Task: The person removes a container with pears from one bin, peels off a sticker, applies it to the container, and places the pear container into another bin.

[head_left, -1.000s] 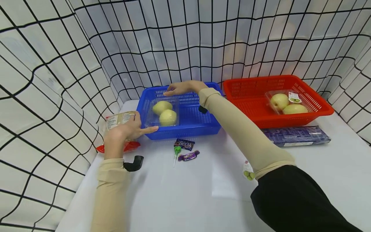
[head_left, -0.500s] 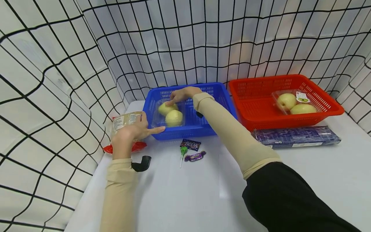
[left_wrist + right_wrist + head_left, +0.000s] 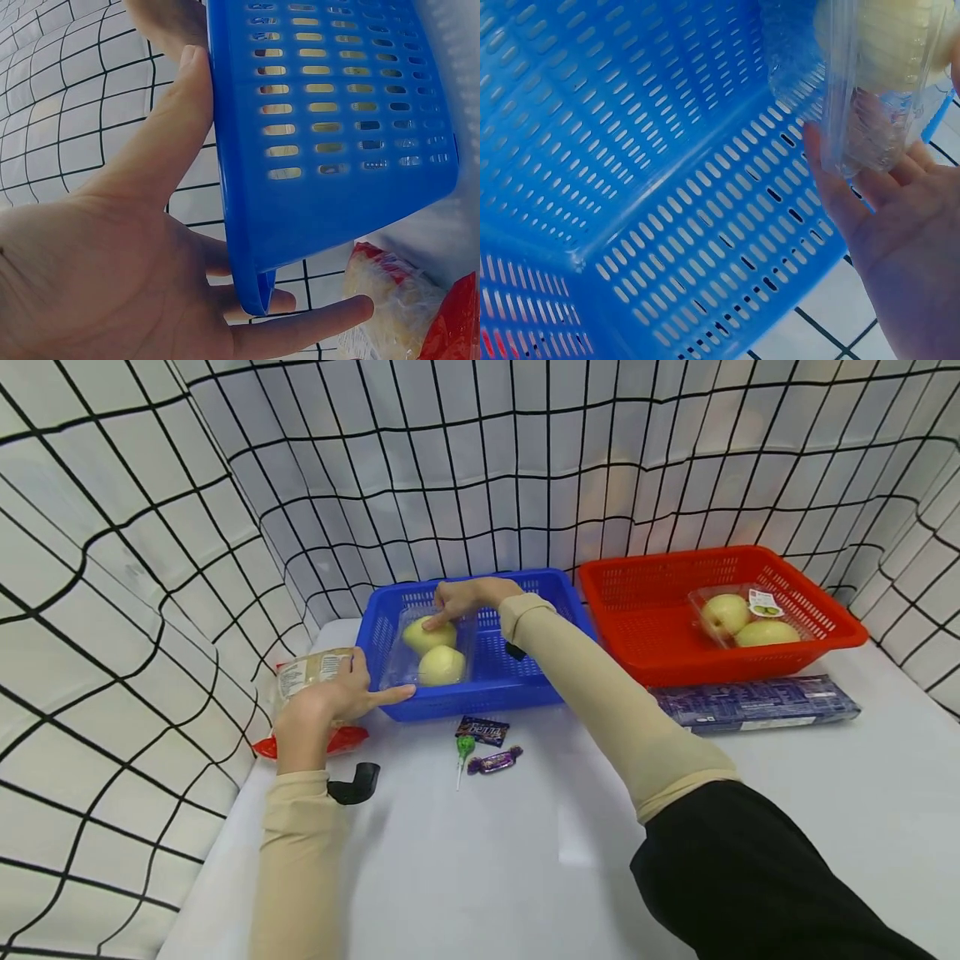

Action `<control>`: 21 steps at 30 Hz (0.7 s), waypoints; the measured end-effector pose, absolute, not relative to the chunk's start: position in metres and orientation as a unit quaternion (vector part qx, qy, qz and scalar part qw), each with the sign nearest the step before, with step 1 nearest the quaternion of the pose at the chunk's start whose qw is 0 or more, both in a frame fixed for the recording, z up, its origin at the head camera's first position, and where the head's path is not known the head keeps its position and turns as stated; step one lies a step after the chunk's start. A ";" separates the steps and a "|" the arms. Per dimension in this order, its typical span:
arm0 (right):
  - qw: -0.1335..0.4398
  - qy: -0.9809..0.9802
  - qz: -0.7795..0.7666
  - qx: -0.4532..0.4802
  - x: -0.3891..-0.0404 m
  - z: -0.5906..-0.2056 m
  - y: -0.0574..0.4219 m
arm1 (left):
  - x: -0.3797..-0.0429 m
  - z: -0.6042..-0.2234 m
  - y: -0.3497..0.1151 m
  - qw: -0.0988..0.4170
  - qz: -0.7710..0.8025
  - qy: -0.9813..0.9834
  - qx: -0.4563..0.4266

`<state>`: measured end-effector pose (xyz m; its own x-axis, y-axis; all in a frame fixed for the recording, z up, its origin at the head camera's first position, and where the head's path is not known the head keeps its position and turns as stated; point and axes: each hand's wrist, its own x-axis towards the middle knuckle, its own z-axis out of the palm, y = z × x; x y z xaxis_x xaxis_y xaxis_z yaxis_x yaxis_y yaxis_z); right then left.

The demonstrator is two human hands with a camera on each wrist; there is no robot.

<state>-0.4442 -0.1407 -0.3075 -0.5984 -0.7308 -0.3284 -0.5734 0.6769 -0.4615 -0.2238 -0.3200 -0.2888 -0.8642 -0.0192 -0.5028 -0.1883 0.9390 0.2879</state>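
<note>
In the head view, my left hand (image 3: pixel 322 697) rests at the front left corner of a blue plastic basket (image 3: pixel 495 695). Its thumb lies along the front rim, and the left wrist view shows extended fingers around the corner. A clear plastic container (image 3: pixel 844 90) of pale yellow-green fruits (image 3: pixel 441 666) is at the basket's left side. My right hand (image 3: pixel 467 597) reaches over the back of the basket and grips the container. In the right wrist view its fingers (image 3: pixel 836 184) curl round the container's edge; the thumb sits over a fruit.
A red basket (image 3: pixel 645 647) with a similar fruit pack (image 3: pixel 750 617) stands on the right, behind a flat dark blue package (image 3: pixel 757 703). A lollipop (image 3: pixel 465 746) and two wrapped candies (image 3: pixel 495 762) lie in front. A plastic bag (image 3: pixel 292 681) is left; black netting surrounds the back.
My right hand has come down from above the basket onto the fruit container and gripped it. The container has shifted slightly right. My left hand stays at the corner.
</note>
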 end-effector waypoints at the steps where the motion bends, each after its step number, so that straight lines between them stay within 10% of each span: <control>1: 0.242 0.878 -0.156 -0.382 -0.445 -0.306 -0.142 | -0.224 -0.289 -0.321 0.251 0.162 0.953 -0.050; 11: 0.201 0.861 -0.189 -0.427 -0.431 -0.290 -0.133 | -0.227 -0.293 -0.320 0.240 0.151 0.958 -0.032; 21: 0.014 0.889 -0.161 -0.429 -0.398 -0.261 -0.112 | -0.228 -0.291 -0.321 0.248 0.170 0.953 -0.028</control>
